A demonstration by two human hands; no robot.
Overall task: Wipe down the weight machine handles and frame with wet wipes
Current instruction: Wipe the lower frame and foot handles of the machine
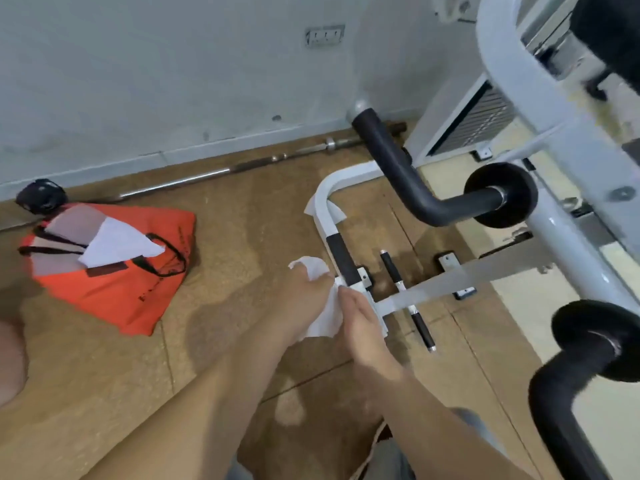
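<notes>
Grips a white wipe point(317, 268) in the left hand point(304, 292), fingers curled round it, bunched end sticking out above the knuckles and the rest hanging down between both hands. Holds the right hand point(363, 330) just beside the left, fingertips point(343, 291) against the same wipe. Cannot tell whether gripping there or only pressing.

Both hands low at the white frame point(325, 202), at a bracket point(362, 277) just past the fingertips. Directly beyond the hands, a black grip point(341, 258) on the frame tube. Further up, at the bend, a second wipe point(337, 213) draped over it.

Just right of the right hand, a thin handle point(391, 268) with black sleeves, crossing a flat grey bar point(467, 278).

Above and right of the hands, a thick padded arm point(398, 168) cutting in front of the tube's far end and ending in a round pad point(500, 195). Another such pad well right of the right hand, close to the camera.

Well left of the left hand, an orange bag point(114, 289) flat on the brown floor point(225, 220), a white sheet point(117, 244) poking out. Beyond the bag, along the wall, a barbell point(207, 175). Far beyond the hands, a socket point(325, 36) on the wall.
</notes>
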